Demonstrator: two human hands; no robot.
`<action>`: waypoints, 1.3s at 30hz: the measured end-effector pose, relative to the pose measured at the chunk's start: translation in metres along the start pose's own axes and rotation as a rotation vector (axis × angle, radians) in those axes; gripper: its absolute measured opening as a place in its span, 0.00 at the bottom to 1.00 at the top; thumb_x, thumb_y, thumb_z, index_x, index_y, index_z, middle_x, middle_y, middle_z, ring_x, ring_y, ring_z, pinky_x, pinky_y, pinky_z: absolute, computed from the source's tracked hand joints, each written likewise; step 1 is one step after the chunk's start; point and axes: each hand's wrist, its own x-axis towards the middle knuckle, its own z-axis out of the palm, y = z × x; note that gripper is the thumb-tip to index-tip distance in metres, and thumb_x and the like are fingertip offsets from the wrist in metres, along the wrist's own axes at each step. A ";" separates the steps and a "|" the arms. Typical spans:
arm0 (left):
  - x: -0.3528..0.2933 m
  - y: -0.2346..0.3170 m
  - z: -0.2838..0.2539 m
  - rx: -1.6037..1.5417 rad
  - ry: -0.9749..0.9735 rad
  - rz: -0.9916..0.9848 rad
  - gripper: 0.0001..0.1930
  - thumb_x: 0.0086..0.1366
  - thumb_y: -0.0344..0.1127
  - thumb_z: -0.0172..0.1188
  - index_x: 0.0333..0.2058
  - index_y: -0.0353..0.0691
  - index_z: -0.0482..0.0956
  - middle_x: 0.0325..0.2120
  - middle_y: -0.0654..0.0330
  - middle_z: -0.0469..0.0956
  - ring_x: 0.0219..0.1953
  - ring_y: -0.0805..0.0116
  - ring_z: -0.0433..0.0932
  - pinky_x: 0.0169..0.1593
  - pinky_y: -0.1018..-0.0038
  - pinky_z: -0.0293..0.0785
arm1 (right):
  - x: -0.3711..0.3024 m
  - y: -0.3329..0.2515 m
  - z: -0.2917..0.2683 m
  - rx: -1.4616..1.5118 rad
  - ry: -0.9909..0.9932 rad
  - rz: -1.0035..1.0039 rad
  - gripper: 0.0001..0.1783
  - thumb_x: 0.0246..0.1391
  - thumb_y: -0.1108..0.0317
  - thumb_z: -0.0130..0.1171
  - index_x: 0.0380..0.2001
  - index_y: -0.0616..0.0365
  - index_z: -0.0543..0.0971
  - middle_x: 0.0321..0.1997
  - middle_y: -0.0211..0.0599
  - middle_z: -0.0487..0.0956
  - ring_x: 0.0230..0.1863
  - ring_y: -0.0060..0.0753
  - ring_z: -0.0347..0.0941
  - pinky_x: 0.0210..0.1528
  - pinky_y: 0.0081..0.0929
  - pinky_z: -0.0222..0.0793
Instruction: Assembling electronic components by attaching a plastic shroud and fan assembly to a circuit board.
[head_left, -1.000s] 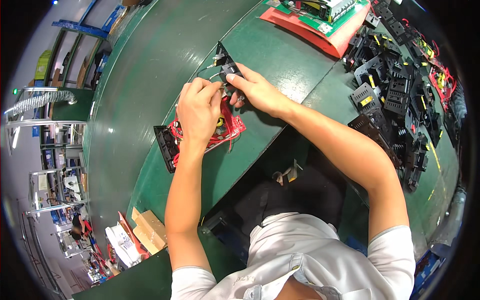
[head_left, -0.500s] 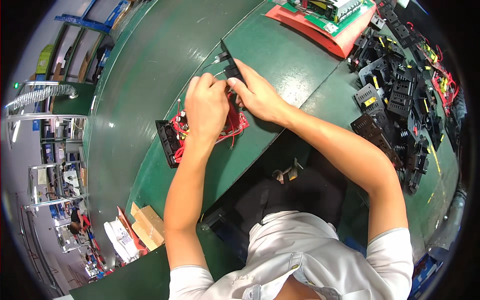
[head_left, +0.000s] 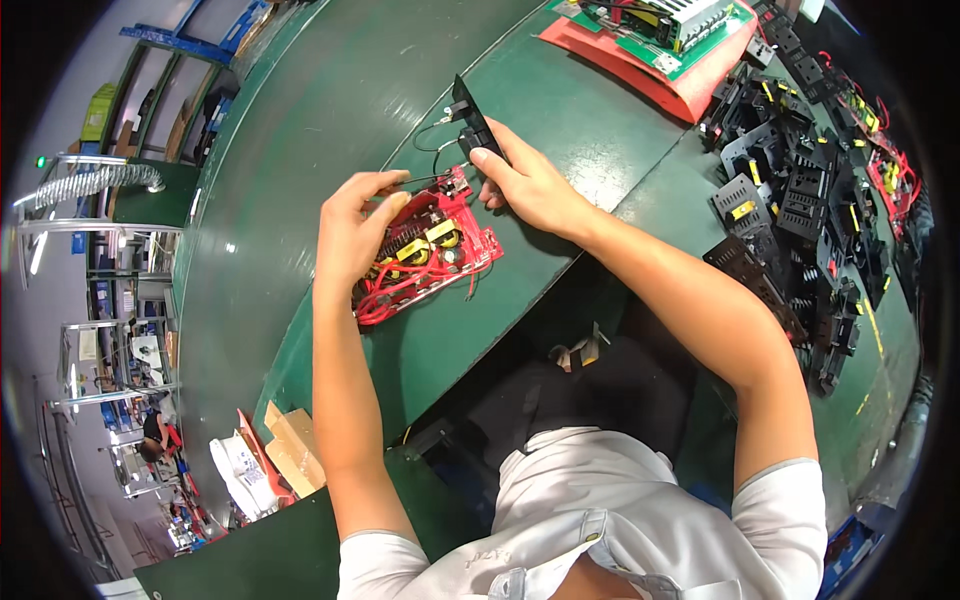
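A red circuit board [head_left: 425, 245] with yellow-wrapped coils and looped red wires lies on the green table in front of me. My left hand [head_left: 352, 225] is over its left end, thumb and forefinger closed on a thin black wire [head_left: 428, 178] that runs along the board's far edge. My right hand [head_left: 525, 185] grips a black end panel [head_left: 470, 122] with blocky fittings, tilted up beyond the board's far right corner. Thin leads with metal ends loop from the panel's left side. My left fingers partly hide the board's left end.
Several black slotted panels [head_left: 790, 195] lie heaped at the right, with red-wired parts behind them. At the far right, a green circuit board [head_left: 690, 60] rests on a red-orange sheet [head_left: 625, 65]. Cardboard [head_left: 295, 450] and a white bundle [head_left: 245, 475] sit lower left.
My left hand has moved left and nearer, away from the black panel, uncovering the board's coils. The right hand keeps the panel, shifted slightly right.
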 end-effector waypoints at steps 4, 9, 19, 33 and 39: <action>0.006 0.001 0.006 -0.434 0.057 -0.136 0.14 0.62 0.29 0.65 0.47 0.32 0.82 0.38 0.62 0.82 0.39 0.77 0.78 0.50 0.77 0.73 | -0.001 -0.001 0.001 -0.010 0.006 -0.031 0.31 0.69 0.57 0.47 0.70 0.56 0.57 0.37 0.30 0.73 0.32 0.20 0.72 0.37 0.24 0.74; 0.027 0.026 0.024 -0.613 0.213 -0.209 0.18 0.60 0.31 0.68 0.48 0.32 0.81 0.37 0.64 0.81 0.35 0.81 0.74 0.40 0.80 0.69 | -0.001 0.005 0.002 -0.024 0.039 -0.086 0.31 0.68 0.60 0.50 0.69 0.57 0.58 0.41 0.32 0.73 0.37 0.20 0.71 0.41 0.23 0.73; 0.041 0.046 0.038 -0.063 0.298 -0.099 0.15 0.62 0.34 0.67 0.45 0.32 0.82 0.32 0.61 0.83 0.36 0.77 0.79 0.45 0.79 0.73 | 0.006 0.010 -0.003 0.071 0.048 -0.107 0.30 0.64 0.62 0.58 0.63 0.62 0.61 0.53 0.40 0.72 0.46 0.24 0.74 0.48 0.26 0.72; 0.045 0.056 0.059 -0.538 0.455 -0.153 0.12 0.61 0.24 0.65 0.43 0.27 0.79 0.30 0.54 0.82 0.32 0.69 0.83 0.37 0.77 0.79 | -0.002 0.009 0.003 -0.270 0.151 -0.327 0.40 0.61 0.61 0.60 0.70 0.55 0.54 0.53 0.51 0.70 0.47 0.39 0.73 0.50 0.33 0.71; 0.040 0.050 0.069 -0.579 0.532 -0.141 0.12 0.61 0.25 0.66 0.43 0.27 0.81 0.37 0.55 0.82 0.33 0.68 0.83 0.36 0.80 0.78 | -0.006 0.004 0.004 -0.378 0.179 -0.359 0.39 0.62 0.62 0.60 0.71 0.51 0.55 0.50 0.46 0.70 0.42 0.31 0.72 0.46 0.29 0.72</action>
